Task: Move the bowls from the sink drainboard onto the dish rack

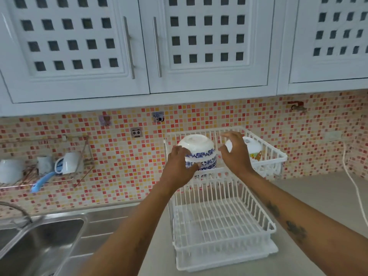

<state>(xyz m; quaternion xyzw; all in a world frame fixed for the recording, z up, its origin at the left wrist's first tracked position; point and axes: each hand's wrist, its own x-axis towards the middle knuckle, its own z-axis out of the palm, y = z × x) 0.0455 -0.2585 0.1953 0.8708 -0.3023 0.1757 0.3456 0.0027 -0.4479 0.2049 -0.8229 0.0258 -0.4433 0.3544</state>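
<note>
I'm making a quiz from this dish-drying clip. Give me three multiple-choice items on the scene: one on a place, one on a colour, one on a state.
1. Where are the bowls?
A. upper tier of the dish rack
B. lower tier
C. in the sink

2. What colour is the pattern on the stacked bowls?
A. green
B. blue
C. black

3. How do the stacked bowls sit?
A. upright
B. on edge
C. upside down

Answers:
1 A: the stacked bowls and another bowl sit in the upper tier of the dish rack, and the lower tier holds no dishes.
2 B: blue flowers ring the white bowls, beside the left hand.
3 C: the base faces up, while the right hand hovers open beside them.
</note>
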